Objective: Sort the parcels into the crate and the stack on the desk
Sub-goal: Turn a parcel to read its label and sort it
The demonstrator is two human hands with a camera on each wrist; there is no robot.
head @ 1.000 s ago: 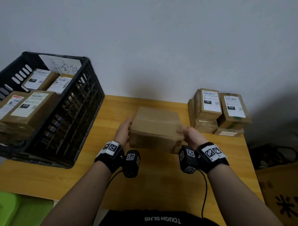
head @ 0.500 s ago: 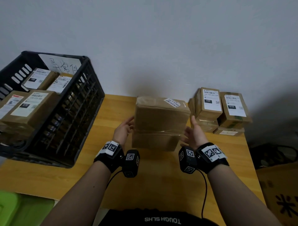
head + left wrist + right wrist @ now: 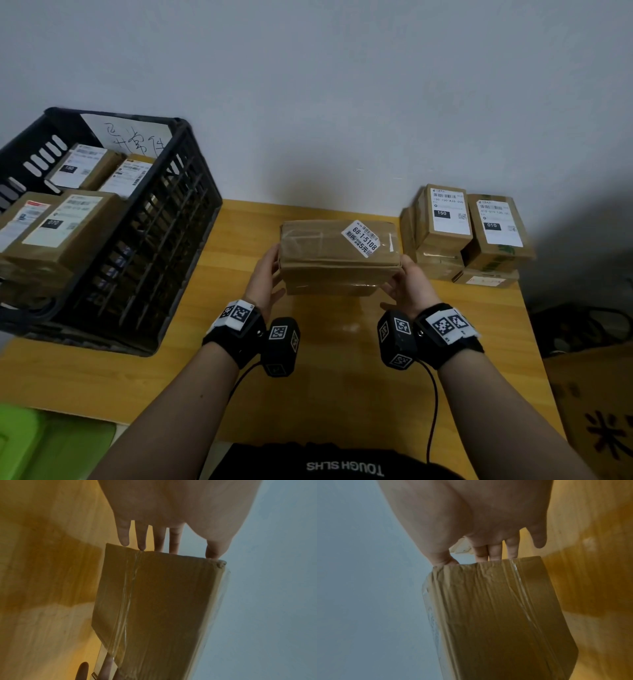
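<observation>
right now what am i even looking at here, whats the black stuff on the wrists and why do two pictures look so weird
There is no machine here: a person works with bare hands. The black bands on the wrists carry small cameras, and a third camera sits on the head.

The wide picture is the head view, looking down at a wooden desk. The two odd, tilted pictures come from the wrist cameras, looking along each palm.

The left hand and right hand hold a taped cardboard parcel between them, above the desk, one hand at each end. Its white sticker reads 68-1-5108.

On the left stands a black crate with labelled parcels inside; on the right, a stack of parcels.
</observation>
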